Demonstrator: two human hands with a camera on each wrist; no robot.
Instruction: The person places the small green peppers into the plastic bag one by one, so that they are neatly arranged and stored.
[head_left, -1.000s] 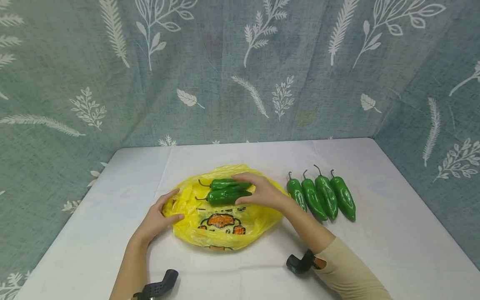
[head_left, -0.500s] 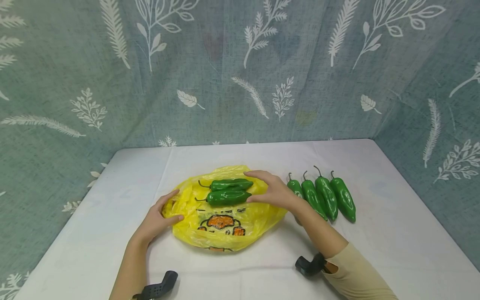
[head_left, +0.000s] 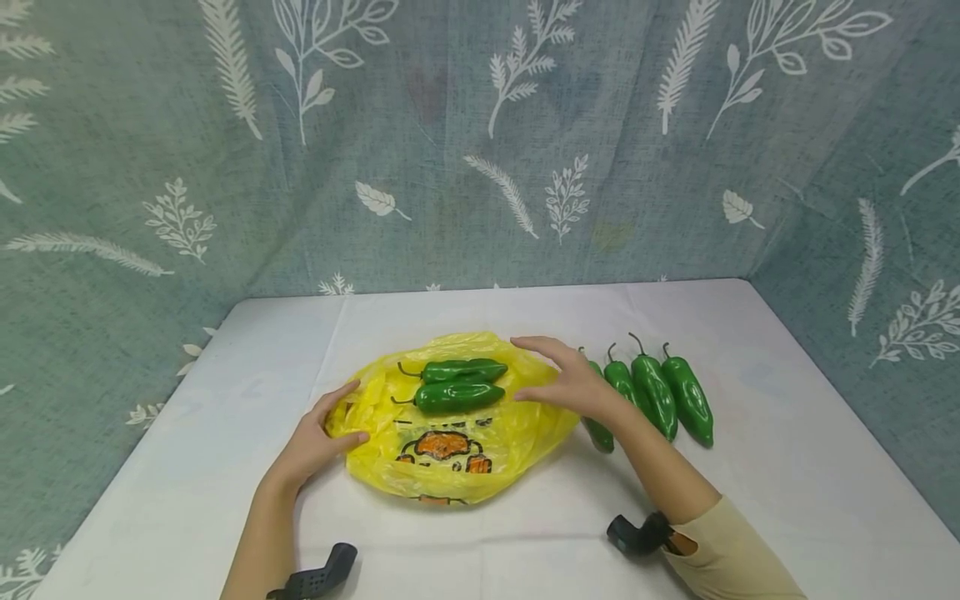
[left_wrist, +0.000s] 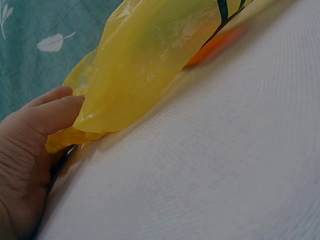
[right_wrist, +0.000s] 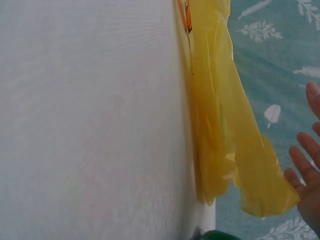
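A yellow plastic bag (head_left: 450, 342) lies spread on the white tabletop, with an orange and black print on its near side. Two green peppers, the far pepper (head_left: 465, 370) and the near pepper (head_left: 459, 397), rest side by side on it, stems leftward. My left hand (head_left: 311, 437) holds the bag's left end between thumb and fingers; some fingertips are hidden. Over the bag's right side, my right hand (head_left: 570, 383) has its fingers spread and nothing in its grasp. In the right wrist view, the right hand's fingers (right_wrist: 306, 155) are beside the bag's edge (right_wrist: 260, 185).
Several green peppers (head_left: 655, 396) lie in a row at the right, stems away from me; my right hand and forearm partly cover the nearest ones. Behind the white tabletop (head_left: 780, 500) hangs a grey-green cloth (head_left: 450, 192) with white leaves.
My right hand has let go of the two peppers and drawn back to the right. The peppers stay on the bag. My left hand has not visibly moved.
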